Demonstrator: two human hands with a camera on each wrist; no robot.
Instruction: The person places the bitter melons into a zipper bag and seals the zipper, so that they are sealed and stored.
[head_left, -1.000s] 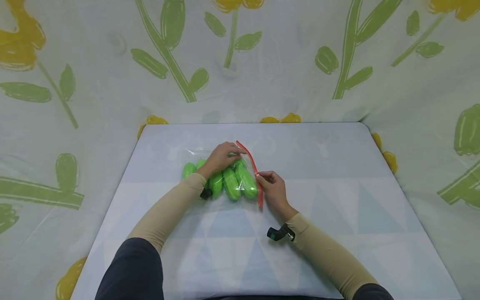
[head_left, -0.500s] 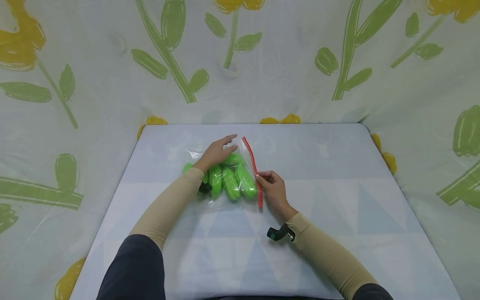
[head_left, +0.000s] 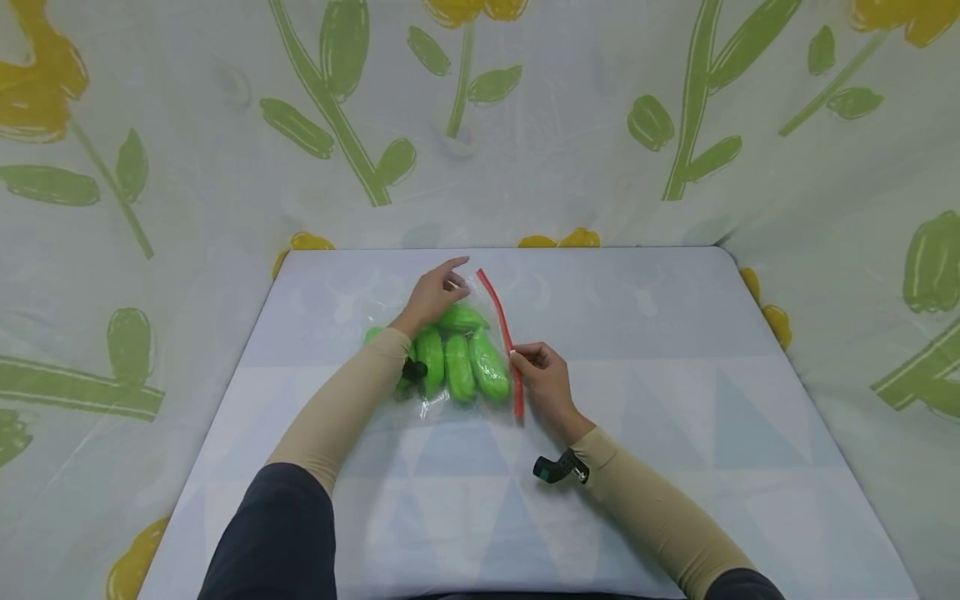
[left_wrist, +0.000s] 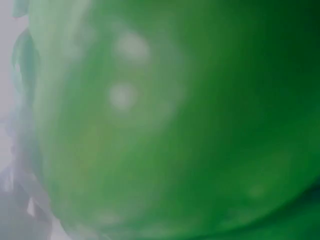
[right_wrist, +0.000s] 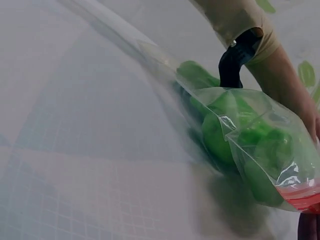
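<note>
A clear zip bag [head_left: 480,292] with a red zip strip [head_left: 497,304] lies on the table, holding several glossy green, elongated, vegetable-like pieces [head_left: 460,367]. My right hand [head_left: 547,379] pinches the red strip below its middle, between thumb and fingertips. Over the bag's far side, my left hand [head_left: 431,296] has its fingers extended and thumb apart, close to the strip's far end; whether it touches the film is unclear. In the right wrist view the bag [right_wrist: 260,115] bulges around the green pieces. A blurred green piece [left_wrist: 130,140] fills the left wrist view.
The table [head_left: 637,333] bears a pale blue and white triangle pattern. Behind and beside it hangs a white sheet [head_left: 555,133] printed with green stems and yellow flowers. A small black device [head_left: 558,467] sits at the right wrist.
My left hand has moved off the strip's far end, up and to the left, with its fingers spreading. The strip's far end has shifted upward. My right hand keeps its pinch in nearly the same place.
</note>
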